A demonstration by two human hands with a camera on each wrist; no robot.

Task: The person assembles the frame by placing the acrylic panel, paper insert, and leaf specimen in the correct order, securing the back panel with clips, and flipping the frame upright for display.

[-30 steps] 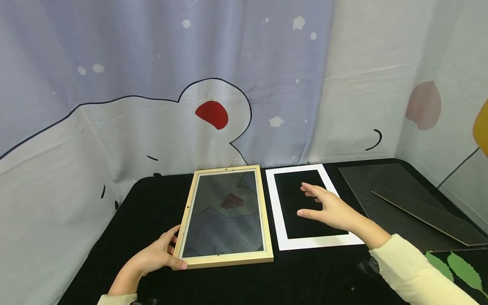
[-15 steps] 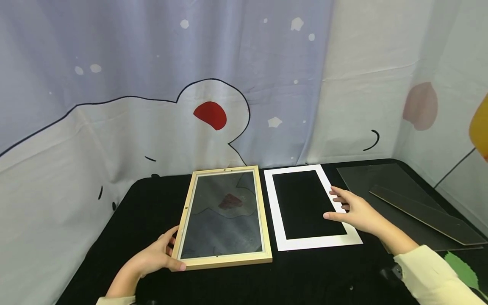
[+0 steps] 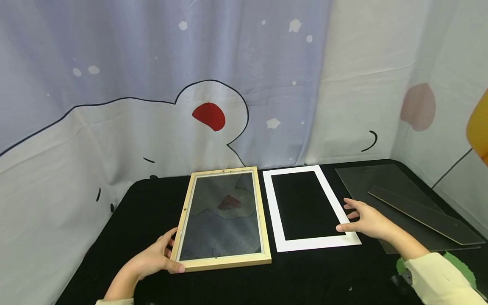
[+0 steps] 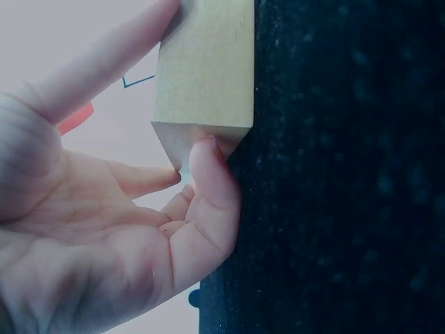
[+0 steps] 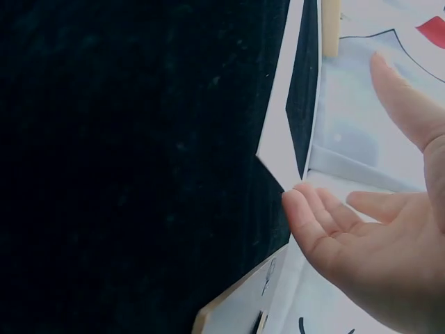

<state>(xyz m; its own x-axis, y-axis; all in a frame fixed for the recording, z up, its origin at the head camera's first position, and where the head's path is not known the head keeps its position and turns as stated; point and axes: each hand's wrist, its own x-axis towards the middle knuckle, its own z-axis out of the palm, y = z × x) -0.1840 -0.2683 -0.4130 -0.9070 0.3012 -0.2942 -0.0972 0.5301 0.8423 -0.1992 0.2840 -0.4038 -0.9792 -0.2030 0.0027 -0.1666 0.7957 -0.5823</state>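
A light wooden picture frame [image 3: 261, 212] lies on the black cloth, its pane [image 3: 225, 231] reflecting the curtain. My left hand [image 3: 152, 258] grips its near left corner, thumb at the near edge and fingers along the left side. In the left wrist view the frame's corner [image 4: 205, 69] sits between thumb and curled fingers. To the right lies a white picture mat [image 3: 316, 242] with a rectangular opening. Over the mat's right side hovers my right hand [image 3: 370, 222], thumb and fingers spread with nothing between them. In the right wrist view its fingertips overlap the mat's corner [image 5: 274, 156].
Right of the mat lies a dark backing board [image 3: 385, 176] with a stand leg [image 3: 419, 212] on it. Green leaves [image 3: 462, 267] show at the lower right, partly behind the right sleeve [image 3: 442, 275]. A printed curtain [image 3: 133, 135] hangs along the back.
My right hand has moved right and down, from over the mat's opening to its right side. The left hand stays on the picture frame, and the view has shifted slightly.
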